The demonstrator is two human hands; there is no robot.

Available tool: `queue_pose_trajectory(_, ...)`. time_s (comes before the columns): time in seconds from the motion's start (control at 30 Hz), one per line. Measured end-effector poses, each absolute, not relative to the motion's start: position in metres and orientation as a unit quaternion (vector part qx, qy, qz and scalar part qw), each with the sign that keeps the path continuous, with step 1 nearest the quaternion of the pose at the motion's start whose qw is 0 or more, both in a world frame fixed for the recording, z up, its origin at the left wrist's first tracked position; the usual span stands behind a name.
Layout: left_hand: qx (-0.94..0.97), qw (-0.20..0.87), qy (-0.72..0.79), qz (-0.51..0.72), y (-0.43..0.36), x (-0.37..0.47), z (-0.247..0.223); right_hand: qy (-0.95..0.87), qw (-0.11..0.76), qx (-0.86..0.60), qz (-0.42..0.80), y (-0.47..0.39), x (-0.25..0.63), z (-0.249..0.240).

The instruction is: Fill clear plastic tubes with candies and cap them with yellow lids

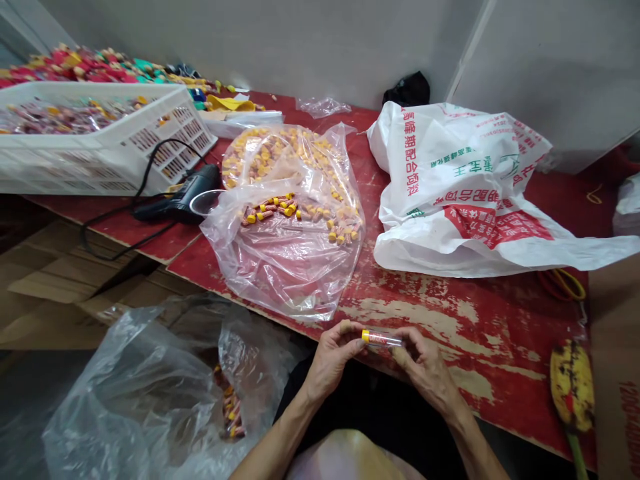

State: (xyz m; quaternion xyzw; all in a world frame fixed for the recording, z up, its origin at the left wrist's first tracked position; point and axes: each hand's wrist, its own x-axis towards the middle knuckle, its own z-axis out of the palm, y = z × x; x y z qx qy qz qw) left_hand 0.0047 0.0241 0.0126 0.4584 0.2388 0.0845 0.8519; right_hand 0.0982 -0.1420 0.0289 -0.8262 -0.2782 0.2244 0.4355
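A small clear tube (382,339) with a yellow end lies level between my two hands, over the front edge of the red table (430,300). My left hand (336,357) pinches its yellow end between thumb and fingers. The clear right end sits between the thumb and fingers of my right hand (421,360). Beyond them a clear plastic bag (295,273) spreads on the table, holding many small yellow-capped pieces (265,157), some lying near its mouth.
A white crate (100,157) of wrapped pieces stands at the left, with a black heat gun (183,197) and its cord beside it. Right lie a white printed sack (460,193) and a yellow banana-like object (573,387). Another clear bag (150,400) hangs lower left.
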Motion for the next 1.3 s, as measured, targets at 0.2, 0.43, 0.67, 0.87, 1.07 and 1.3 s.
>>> queue_pose_trajectory(0.2, 0.447, 0.862, 0.223, 0.087, 0.024, 0.004, 0.011, -0.268, 0.453, -0.824, 0.210, -0.141, 0.099, 0.030)
queue_pose_trajectory(0.43, 0.452, 0.863, 0.209, 0.085, 0.024, 0.004, 0.011, -0.275, 0.458, -0.818, 0.213, -0.143, 0.098, 0.029)
queue_pose_trajectory(0.67, 0.451, 0.861, 0.217, 0.090, 0.021, 0.006, 0.011, -0.274, 0.444, -0.825, 0.219, -0.144, 0.100, 0.033)
queue_pose_trajectory(0.87, 0.411, 0.873, 0.235, 0.115, 0.026, 0.011, 0.015, -0.283, 0.452, -0.832, 0.149, -0.147, 0.106, 0.024)
queue_pose_trajectory(1.07, 0.333, 0.892, 0.266, 0.148, 0.035, 0.014, 0.017, -0.470, 0.319, -0.821, 0.060, -0.147, 0.100, 0.017)
queue_pose_trajectory(1.3, 0.334, 0.899, 0.255, 0.123, 0.029, 0.014, 0.007, -0.561, 0.208, -0.783, 0.170, -0.184, 0.100, 0.047)
